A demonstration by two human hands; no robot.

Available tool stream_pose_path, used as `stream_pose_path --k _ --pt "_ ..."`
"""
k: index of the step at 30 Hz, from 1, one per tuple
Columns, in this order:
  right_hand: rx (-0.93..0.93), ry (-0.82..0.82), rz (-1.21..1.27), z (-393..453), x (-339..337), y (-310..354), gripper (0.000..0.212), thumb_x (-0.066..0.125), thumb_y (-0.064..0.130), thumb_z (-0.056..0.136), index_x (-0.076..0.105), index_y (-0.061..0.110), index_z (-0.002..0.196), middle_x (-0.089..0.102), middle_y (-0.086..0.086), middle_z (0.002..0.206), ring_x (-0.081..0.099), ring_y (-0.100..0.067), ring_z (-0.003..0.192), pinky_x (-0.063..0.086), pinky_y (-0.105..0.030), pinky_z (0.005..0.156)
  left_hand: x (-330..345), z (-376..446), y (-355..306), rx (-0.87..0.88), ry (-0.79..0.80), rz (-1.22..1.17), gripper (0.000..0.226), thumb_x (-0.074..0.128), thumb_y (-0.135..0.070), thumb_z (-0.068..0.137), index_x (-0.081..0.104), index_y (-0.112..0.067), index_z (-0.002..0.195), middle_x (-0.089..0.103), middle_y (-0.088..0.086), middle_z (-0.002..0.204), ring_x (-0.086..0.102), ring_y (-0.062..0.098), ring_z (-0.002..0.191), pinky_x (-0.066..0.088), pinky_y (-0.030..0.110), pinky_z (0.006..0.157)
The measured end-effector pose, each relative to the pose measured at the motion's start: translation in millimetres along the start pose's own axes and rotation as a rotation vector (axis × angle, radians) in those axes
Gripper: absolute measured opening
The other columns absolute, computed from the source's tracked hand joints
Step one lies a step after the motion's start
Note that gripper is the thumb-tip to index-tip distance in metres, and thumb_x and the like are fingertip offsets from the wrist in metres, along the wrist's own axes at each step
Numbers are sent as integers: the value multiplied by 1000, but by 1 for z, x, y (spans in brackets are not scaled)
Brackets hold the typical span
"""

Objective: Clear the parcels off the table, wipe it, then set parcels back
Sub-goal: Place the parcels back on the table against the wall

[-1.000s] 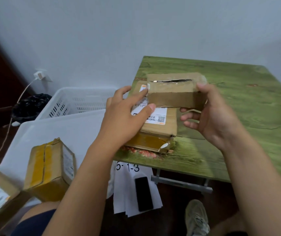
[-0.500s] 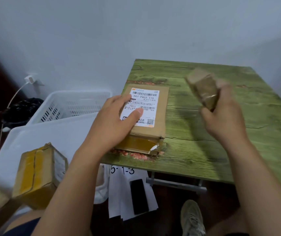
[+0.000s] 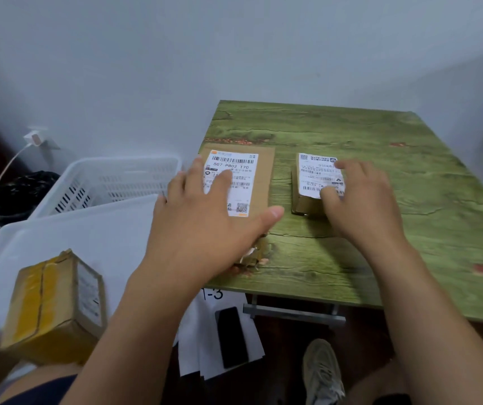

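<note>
Parcels are going back on the green counter [image 3: 380, 258]: left hand [image 3: 205, 217] lies flat on the large parcel [image 3: 263, 176] mid-frame, right hand [image 3: 360, 206] presses the small parcel [image 3: 307, 182] beside it. Next, probably the taped box [image 3: 56, 302] lower left.

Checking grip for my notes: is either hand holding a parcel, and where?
Neither grips: left hand rests flat on the large parcel; right hand touches the small parcel top.

I'm seeing both bare hands reaching forward — left hand [image 3: 205, 217] lying flat, fingers spread; right hand [image 3: 360, 203] resting palm-down.
</note>
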State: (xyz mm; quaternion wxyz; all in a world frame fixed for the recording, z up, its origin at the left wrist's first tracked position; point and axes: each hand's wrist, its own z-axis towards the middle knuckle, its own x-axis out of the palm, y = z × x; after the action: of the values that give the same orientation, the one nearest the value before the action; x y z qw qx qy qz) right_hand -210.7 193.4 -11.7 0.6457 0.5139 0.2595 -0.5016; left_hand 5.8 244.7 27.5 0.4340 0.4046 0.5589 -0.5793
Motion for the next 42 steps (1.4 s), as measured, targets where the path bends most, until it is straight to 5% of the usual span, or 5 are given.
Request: stream_pose_path --k 7,17,29,34,42 --pt "65 196 -259 -6 12 20 88 35 82 80 43 16 137 40 -12 141 38 -36 124 36 -46 98 14 4 -7 -20 -9 102 106 22 -94 65 12 -34 152 -10 -6 162 -7 20 149 10 61 114" --pt "62 143 -291 0 5 2 55 48 8 85 44 17 139 24 -11 158 13 -38 146 18 -55 113 15 2 -3 15 -21 68 100 24 -92 68 16 -35 151 -6 -10 160 -4 19 146 21 56 109" --pt "-157 334 -231 2 23 12 75 45 47 95 0 40 155 22 1 154 41 -38 123 42 -47 96 16 3 -2 4 -25 59 101 23 -92 67 15 -36 151 -2 -10 160 -6 18 147 18 58 113" --pt "40 289 -238 9 20 10 77 44 69 89 30 23 150 29 -11 144 37 -44 125 37 -48 102 16 3 2 11 -25 46 99 25 -91 68 15 -38 150 0 -12 161 -6 17 147 18 57 113" --pt "70 199 -224 15 10 -4 32 56 31 93 53 14 120 39 -14 130 53 -40 108 44 -42 79 13 -1 5 -51 30 18 98 28 -91 71 4 -44 152 -16 -8 161 -15 33 148 3 58 118"
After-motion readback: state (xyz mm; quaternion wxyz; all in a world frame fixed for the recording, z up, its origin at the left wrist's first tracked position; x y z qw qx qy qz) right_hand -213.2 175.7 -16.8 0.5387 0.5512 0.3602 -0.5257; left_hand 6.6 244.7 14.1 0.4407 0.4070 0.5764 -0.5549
